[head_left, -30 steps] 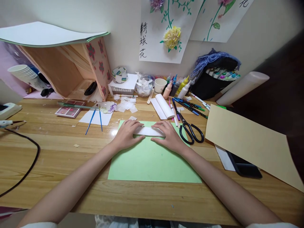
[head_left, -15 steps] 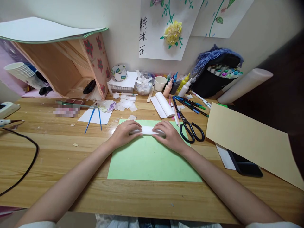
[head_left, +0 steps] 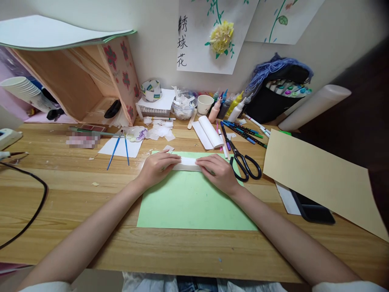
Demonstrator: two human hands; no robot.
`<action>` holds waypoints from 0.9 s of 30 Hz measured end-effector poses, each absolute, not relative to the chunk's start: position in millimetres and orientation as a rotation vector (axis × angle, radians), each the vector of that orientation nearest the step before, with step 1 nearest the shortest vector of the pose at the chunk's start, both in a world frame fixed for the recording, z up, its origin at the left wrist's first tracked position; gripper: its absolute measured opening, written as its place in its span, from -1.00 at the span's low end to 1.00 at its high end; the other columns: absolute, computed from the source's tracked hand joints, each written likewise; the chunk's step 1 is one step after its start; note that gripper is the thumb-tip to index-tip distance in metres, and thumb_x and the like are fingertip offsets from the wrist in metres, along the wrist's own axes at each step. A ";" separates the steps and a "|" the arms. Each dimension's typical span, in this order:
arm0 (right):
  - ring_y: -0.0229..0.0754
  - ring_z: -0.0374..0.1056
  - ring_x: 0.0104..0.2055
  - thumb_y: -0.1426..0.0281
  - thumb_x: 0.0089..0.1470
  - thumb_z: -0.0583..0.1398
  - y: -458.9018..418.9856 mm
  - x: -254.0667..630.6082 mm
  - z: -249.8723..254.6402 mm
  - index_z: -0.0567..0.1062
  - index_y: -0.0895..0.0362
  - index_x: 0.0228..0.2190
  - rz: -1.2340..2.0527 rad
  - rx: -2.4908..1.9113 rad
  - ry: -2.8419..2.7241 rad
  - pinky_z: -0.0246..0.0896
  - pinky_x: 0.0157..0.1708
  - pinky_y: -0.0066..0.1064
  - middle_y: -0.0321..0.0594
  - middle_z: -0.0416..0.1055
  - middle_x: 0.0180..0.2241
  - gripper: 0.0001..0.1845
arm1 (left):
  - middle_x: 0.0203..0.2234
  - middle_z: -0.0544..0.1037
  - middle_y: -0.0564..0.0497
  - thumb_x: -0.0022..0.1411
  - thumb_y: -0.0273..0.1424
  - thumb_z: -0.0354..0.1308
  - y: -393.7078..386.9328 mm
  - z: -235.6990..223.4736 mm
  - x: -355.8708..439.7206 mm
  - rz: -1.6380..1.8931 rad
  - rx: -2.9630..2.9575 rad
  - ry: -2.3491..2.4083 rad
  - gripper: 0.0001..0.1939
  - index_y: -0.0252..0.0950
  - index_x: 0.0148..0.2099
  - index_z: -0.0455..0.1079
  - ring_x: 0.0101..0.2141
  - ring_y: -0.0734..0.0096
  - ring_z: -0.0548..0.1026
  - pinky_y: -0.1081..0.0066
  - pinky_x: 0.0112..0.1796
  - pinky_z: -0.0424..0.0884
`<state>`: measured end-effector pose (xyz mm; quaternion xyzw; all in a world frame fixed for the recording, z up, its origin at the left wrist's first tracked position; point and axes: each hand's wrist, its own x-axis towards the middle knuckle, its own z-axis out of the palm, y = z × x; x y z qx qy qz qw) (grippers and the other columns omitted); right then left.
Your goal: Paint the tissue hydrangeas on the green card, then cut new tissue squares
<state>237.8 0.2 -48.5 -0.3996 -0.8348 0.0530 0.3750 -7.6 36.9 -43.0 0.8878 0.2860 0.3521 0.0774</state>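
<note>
A narrow folded strip of white paper (head_left: 187,164) lies along the upper part of a green sheet (head_left: 194,202). On its left end rest the fingers of my left hand (head_left: 158,166), held together with the thumb tucked underneath. My right hand (head_left: 217,170) grips the strip's right end the same way, fingers bent over the top. Both ends of the strip are hidden under the fingers. Just right of my right hand, black-handled scissors (head_left: 244,164) lie partly over the green sheet's corner.
Behind the green sheet are a curled white paper (head_left: 209,132), several pens (head_left: 243,132), glue bottles (head_left: 215,110) and a paper cup (head_left: 205,104). Paper scraps (head_left: 161,132) and two thin blue brushes (head_left: 114,152) lie left. A beige sheet (head_left: 322,178) covers part of a phone (head_left: 314,209) at right.
My fingers have flattened from a curled hold to lying along the strip, which now looks pressed flatter. The whole view has shifted slightly.
</note>
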 end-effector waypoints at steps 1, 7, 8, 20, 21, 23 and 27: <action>-0.14 0.38 -0.21 0.52 0.11 0.13 -0.4 237.9 -49.0 0.51 0.09 -0.23 0.093 -1.016 -2.170 0.33 -0.21 -0.25 -0.20 0.55 -0.22 -0.79 | -0.22 0.61 -0.02 0.22 -0.51 0.07 37.2 -43.2 -8.4 1.034 2.692 0.844 -0.82 -0.24 -0.18 0.48 -0.23 0.41 0.57 0.22 -0.04 0.42; -0.14 0.37 -0.23 0.53 0.11 0.13 -1.3 237.1 -50.1 0.52 0.13 -0.23 -0.125 -0.972 -2.303 0.32 -0.26 -0.28 -0.22 0.57 -0.21 -0.79 | -0.19 0.61 -0.01 0.21 -0.51 0.06 36.9 -46.3 -12.3 0.882 2.848 0.792 -0.78 -0.24 -0.14 0.47 -0.17 0.37 0.56 0.21 -0.02 0.41; -0.15 0.37 -0.24 0.53 0.11 0.13 -1.2 236.8 -49.7 0.52 0.14 -0.23 -0.141 -0.966 -2.310 0.32 -0.27 -0.28 -0.22 0.57 -0.21 -0.79 | -0.18 0.61 0.00 0.21 -0.51 0.06 36.8 -46.6 -12.5 0.880 2.859 0.793 -0.78 -0.24 -0.14 0.47 -0.17 0.37 0.56 0.22 -0.02 0.41; -0.13 0.44 -0.20 0.50 0.13 0.10 -3.3 236.6 -48.5 0.53 0.10 -0.19 -0.008 -1.018 -2.376 0.39 -0.21 -0.23 -0.22 0.55 -0.17 -0.74 | -0.16 0.59 0.02 0.22 -0.48 0.03 33.9 -42.8 -13.5 0.723 2.859 0.853 -0.75 -0.19 -0.14 0.49 -0.17 0.35 0.56 0.23 -0.06 0.46; -0.13 0.45 -0.19 0.49 0.13 0.10 -3.7 237.0 -47.8 0.53 0.10 -0.19 0.005 -1.011 -2.382 0.40 -0.20 -0.24 -0.22 0.55 -0.16 -0.74 | -0.15 0.59 0.02 0.22 -0.48 0.03 33.2 -42.4 -13.5 0.714 2.860 0.844 -0.75 -0.19 -0.13 0.49 -0.17 0.33 0.56 0.23 -0.06 0.46; -0.13 0.46 -0.19 0.47 0.12 0.12 -4.6 238.5 -45.7 0.54 0.10 -0.19 0.014 -0.996 -2.403 0.42 -0.20 -0.25 -0.21 0.54 -0.15 -0.75 | -0.13 0.58 0.00 0.21 -0.46 0.04 31.2 -40.1 -13.1 0.690 2.860 0.831 -0.75 -0.19 -0.11 0.48 -0.16 0.31 0.56 0.22 -0.06 0.45; -0.12 0.50 -0.21 0.47 0.11 0.12 -8.3 245.8 -41.4 0.55 0.14 -0.20 -0.050 -0.988 -2.449 0.47 -0.23 -0.27 -0.16 0.55 -0.16 -0.75 | -0.06 0.54 -0.09 0.22 -0.36 0.04 25.2 -30.1 -10.4 0.536 2.898 0.818 -0.73 -0.27 -0.08 0.46 -0.13 0.23 0.54 0.21 -0.05 0.43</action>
